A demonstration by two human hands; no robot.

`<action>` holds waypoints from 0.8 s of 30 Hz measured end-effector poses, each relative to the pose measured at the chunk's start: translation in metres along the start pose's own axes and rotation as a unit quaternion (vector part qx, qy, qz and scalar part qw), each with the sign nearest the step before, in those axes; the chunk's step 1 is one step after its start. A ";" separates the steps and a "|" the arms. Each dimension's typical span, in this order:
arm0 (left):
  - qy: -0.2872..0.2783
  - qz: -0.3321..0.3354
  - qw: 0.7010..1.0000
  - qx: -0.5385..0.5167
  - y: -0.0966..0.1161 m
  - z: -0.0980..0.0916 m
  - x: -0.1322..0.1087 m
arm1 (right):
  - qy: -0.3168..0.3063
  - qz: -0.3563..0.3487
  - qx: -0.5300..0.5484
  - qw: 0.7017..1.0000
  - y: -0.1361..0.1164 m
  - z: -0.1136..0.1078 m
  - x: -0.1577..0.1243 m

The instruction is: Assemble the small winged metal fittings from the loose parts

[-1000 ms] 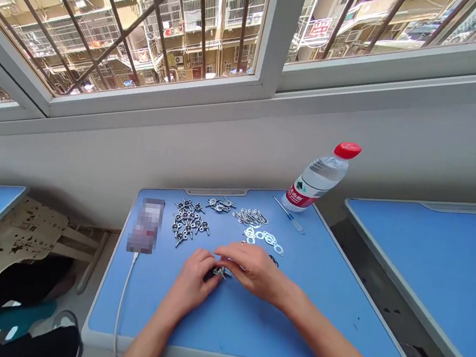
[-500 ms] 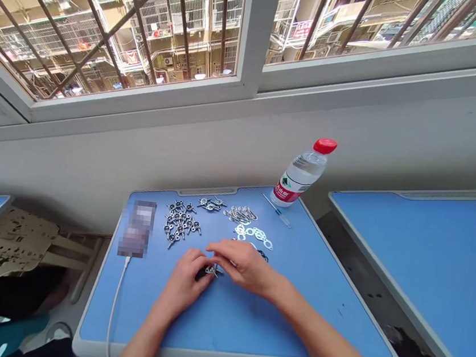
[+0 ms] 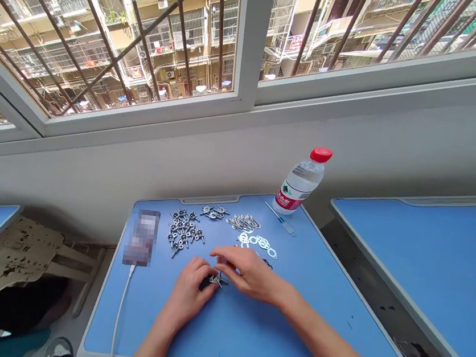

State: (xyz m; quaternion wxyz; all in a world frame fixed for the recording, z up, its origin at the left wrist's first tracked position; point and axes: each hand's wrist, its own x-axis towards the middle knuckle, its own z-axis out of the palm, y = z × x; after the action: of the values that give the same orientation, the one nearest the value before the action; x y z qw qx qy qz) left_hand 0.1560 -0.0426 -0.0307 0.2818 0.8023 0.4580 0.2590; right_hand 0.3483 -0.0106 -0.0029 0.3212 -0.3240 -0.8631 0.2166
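My left hand rests on the blue desk, thumb and fingers closed around a small metal fitting with thin pins or tubes sticking out. Just above that fitting is my right hand, its thumb and fingertips drawn together. What those fingertips pinch is too small to make out. Beyond the hands lie a cluster of similar metal fittings with dark round centres, and a smaller group of fittings. Oval metal rings and flat pale gaskets sit farther right; dark pieces are partly hidden behind my right hand.
A phone-like blurred object with a white cable lies at the left. A red-capped water bottle and a blue-handled thin tool are at the back right. Another blue desk stands to the right, beneath the barred window.
The whole view has shifted slightly, with the desk lower in it. Both hands stay together at the metal fitting; the right fingertips sit slightly more raised over it.
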 end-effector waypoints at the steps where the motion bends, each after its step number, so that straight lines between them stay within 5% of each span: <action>1: 0.001 -0.001 1.000 0.000 0.000 0.000 0.000 | -0.010 0.006 0.009 1.000 -0.003 -0.002 0.000; 9: 0.003 -0.002 1.000 0.004 -0.003 0.002 -0.001 | 0.026 -0.031 0.030 0.999 0.002 0.004 -0.001; 17: 0.007 -0.001 1.000 0.008 -0.004 0.002 -0.002 | -0.012 0.006 0.056 0.998 -0.006 -0.004 0.001; 24: 0.009 0.012 1.000 0.021 -0.005 0.002 -0.001 | 0.060 -0.018 0.040 0.997 0.006 0.009 -0.001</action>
State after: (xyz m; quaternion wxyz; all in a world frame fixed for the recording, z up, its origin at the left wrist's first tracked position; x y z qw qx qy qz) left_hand 0.1540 -0.0417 -0.0358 0.2577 0.8109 0.4563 0.2603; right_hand 0.3451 -0.0087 -0.0127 0.3893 -0.3080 -0.8384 0.2251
